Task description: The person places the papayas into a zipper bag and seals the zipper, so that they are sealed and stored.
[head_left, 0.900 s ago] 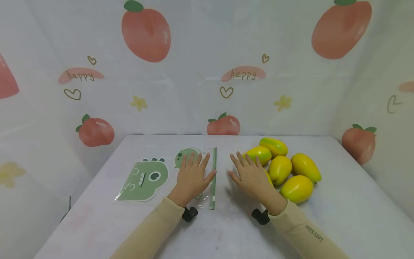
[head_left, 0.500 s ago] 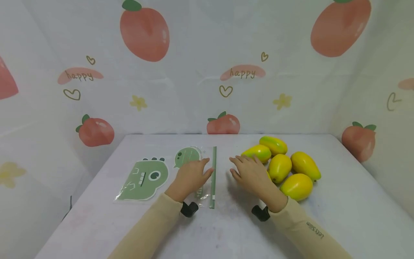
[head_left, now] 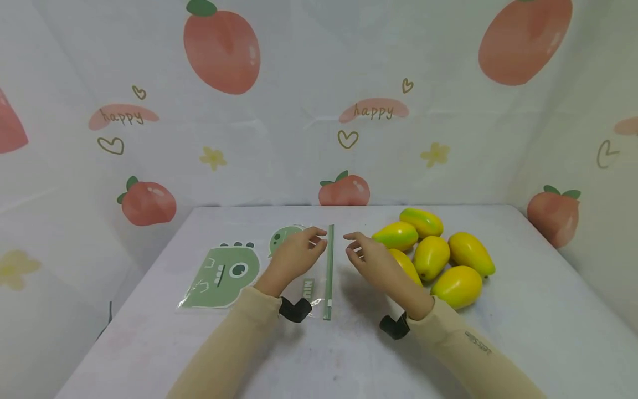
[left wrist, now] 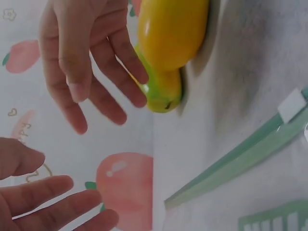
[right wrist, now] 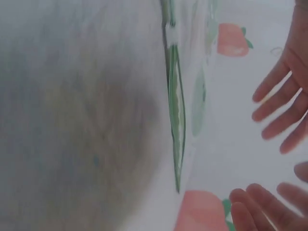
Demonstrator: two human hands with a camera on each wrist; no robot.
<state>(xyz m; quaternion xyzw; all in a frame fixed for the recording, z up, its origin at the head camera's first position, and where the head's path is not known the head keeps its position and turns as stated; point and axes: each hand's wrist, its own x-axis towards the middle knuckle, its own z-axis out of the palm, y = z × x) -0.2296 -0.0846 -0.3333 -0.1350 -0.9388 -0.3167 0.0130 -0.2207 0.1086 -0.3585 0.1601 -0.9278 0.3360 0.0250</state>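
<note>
A clear zip bag (head_left: 239, 291) printed with a green dinosaur lies flat on the left half of the table. Its green zip strip (head_left: 329, 271) faces right, and a white slider (left wrist: 292, 106) shows in the left wrist view. My left hand (head_left: 294, 254) hovers over the bag's right part with loosely bent fingers, holding nothing. Opposite it, my right hand (head_left: 375, 263) is raised beside the yellow mangoes (head_left: 431, 259), also holding nothing, its fingertips toward the left hand. It partly covers the nearest mango (head_left: 406, 266). In the left wrist view both palms appear apart.
Several yellow-green mangoes lie in a loose cluster on the right of the white table (head_left: 344, 354). A fruit-patterned cloth (head_left: 299, 155) hangs at the back and along both sides. Black wrist cameras (head_left: 296, 310) sit under the sleeves.
Both hands have lifted from their flat, spread pose over the table and turned inward, fingers bending. The bag and mangoes stay in place.
</note>
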